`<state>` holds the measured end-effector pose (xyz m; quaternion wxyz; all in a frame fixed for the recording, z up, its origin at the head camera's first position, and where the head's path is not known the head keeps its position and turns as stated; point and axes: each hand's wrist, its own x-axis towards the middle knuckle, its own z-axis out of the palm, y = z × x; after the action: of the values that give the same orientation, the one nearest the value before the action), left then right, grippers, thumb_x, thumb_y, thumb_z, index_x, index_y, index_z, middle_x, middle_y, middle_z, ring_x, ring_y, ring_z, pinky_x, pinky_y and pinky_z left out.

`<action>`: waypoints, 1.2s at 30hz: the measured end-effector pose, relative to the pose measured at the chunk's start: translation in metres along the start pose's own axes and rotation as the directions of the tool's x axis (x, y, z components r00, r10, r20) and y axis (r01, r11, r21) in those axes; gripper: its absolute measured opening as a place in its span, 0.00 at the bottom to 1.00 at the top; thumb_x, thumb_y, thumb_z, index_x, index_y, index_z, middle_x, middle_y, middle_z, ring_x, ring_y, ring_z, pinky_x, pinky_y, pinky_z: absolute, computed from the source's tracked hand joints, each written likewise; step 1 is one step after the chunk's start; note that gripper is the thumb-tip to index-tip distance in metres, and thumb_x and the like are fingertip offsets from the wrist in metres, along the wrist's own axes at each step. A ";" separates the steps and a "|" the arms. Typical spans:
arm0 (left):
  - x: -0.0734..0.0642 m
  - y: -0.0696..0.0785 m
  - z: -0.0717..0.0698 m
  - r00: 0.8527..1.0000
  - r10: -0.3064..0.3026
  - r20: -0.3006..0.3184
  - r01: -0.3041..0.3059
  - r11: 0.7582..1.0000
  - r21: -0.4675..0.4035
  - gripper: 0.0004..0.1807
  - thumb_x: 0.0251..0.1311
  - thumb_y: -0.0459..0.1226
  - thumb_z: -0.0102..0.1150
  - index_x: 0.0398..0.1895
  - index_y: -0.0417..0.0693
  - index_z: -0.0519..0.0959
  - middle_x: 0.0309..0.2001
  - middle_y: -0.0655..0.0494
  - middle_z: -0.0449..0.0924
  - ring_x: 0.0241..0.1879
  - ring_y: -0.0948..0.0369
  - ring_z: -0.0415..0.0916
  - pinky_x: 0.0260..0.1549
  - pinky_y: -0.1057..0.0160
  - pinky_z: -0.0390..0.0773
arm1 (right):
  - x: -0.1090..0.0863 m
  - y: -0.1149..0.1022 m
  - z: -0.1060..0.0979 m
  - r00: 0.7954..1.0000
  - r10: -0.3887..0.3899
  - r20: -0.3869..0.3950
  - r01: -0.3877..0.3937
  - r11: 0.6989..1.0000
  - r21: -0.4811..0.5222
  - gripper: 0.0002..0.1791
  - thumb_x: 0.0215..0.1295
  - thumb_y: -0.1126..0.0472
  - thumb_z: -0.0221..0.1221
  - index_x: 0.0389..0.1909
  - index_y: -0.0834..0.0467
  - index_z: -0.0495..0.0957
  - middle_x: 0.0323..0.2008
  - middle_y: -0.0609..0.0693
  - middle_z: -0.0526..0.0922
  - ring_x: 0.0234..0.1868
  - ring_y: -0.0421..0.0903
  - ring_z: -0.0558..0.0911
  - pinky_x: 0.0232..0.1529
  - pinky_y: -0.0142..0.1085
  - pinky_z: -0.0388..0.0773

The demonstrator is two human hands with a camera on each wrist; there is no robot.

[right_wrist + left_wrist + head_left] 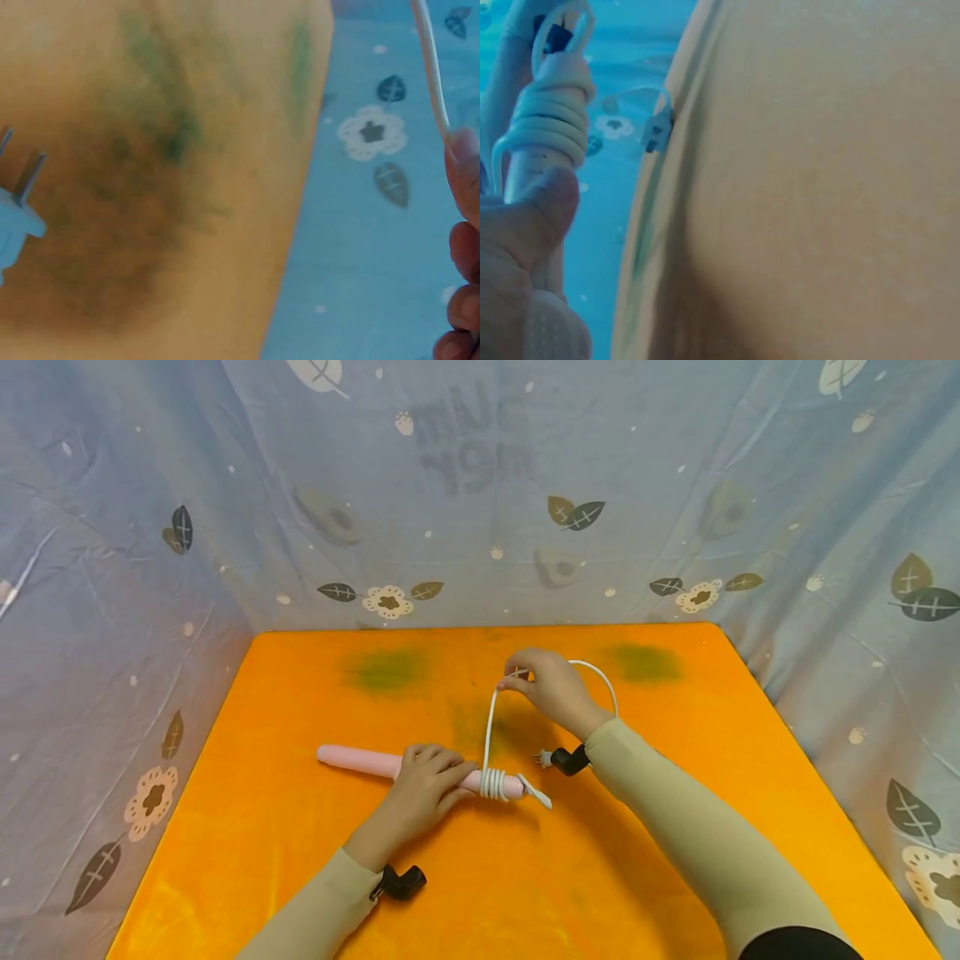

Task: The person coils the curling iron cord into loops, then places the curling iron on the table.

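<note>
A pink, rod-shaped curling iron [356, 759] lies across the middle of the table, its bare tip to the left. My left hand [422, 785] grips it around the middle. Several turns of its white cord [492, 783] wrap the handle end, and these coils [551, 124] show above my thumb in the left wrist view. Above the handle, my right hand [551, 689] pinches the cord, which runs up taut from the coils. The rest loops behind that hand toward the plug [546, 759] by the right wrist. Two metal prongs stick out of the plug [15, 225] in the right wrist view.
An orange cloth with green smudges covers the table [285, 693]. Patterned curtains [480, 527] hang around its back and sides. Black wrist devices [403, 883] sit on both arms.
</note>
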<state>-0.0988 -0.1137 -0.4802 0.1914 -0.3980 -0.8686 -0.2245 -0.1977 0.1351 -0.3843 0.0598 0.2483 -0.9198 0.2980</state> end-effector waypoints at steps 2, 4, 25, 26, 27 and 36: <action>0.000 0.000 0.000 0.999 0.029 -0.029 -0.029 1.000 -0.001 0.18 0.64 0.48 0.59 0.53 0.53 0.81 0.44 0.56 0.78 0.48 0.54 0.71 0.48 0.48 0.62 | 0.001 0.008 0.006 0.999 0.002 0.043 0.000 0.999 -0.035 0.09 0.60 0.47 0.64 0.32 0.48 0.80 0.33 0.41 0.77 0.34 0.40 0.77 0.35 0.38 0.75; -0.001 0.000 -0.001 0.997 0.051 -0.059 -0.052 0.999 -0.010 0.18 0.66 0.49 0.56 0.53 0.53 0.81 0.45 0.56 0.79 0.47 0.54 0.71 0.48 0.48 0.62 | 0.002 0.016 0.013 0.996 -0.016 0.084 0.021 0.998 -0.065 0.08 0.61 0.48 0.64 0.31 0.48 0.81 0.32 0.41 0.75 0.34 0.40 0.77 0.36 0.37 0.75; 0.021 -0.014 -0.026 0.926 -0.251 -0.281 0.237 0.968 -0.082 0.26 0.56 0.40 0.68 0.60 0.54 0.78 0.45 0.51 0.77 0.44 0.50 0.68 0.46 0.46 0.55 | -0.047 0.014 0.062 0.929 -0.088 0.360 0.098 0.995 -0.010 0.08 0.72 0.56 0.55 0.37 0.54 0.81 0.29 0.44 0.81 0.28 0.39 0.75 0.34 0.36 0.74; 0.022 -0.015 -0.026 0.920 -0.266 -0.287 0.255 0.964 -0.075 0.25 0.56 0.40 0.68 0.59 0.53 0.78 0.44 0.50 0.77 0.44 0.49 0.68 0.46 0.46 0.55 | -0.050 0.011 0.063 0.922 -0.088 0.377 0.097 0.995 -0.006 0.09 0.73 0.56 0.54 0.36 0.53 0.80 0.27 0.43 0.80 0.26 0.38 0.73 0.33 0.35 0.72; 0.024 -0.016 -0.026 0.915 -0.281 -0.291 0.273 0.960 -0.068 0.25 0.56 0.40 0.68 0.59 0.53 0.78 0.44 0.50 0.77 0.44 0.49 0.68 0.46 0.45 0.55 | -0.053 0.006 0.065 0.919 -0.083 0.385 0.092 0.996 -0.007 0.10 0.73 0.56 0.53 0.34 0.53 0.80 0.25 0.41 0.78 0.25 0.38 0.72 0.32 0.35 0.71; 0.033 -0.023 -0.017 0.898 -0.359 -0.252 0.367 0.930 -0.016 0.24 0.58 0.41 0.67 0.59 0.55 0.78 0.43 0.49 0.77 0.45 0.48 0.68 0.47 0.43 0.56 | -0.076 -0.023 0.069 0.934 -0.142 0.328 0.142 0.990 0.021 0.11 0.74 0.57 0.51 0.29 0.54 0.73 0.19 0.41 0.66 0.20 0.36 0.65 0.26 0.32 0.66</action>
<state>-0.1343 -0.1165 -0.4547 0.2608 -0.1943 -0.8998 -0.2908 -0.1173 0.1111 -0.4479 -0.0724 0.3601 -0.8969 0.2462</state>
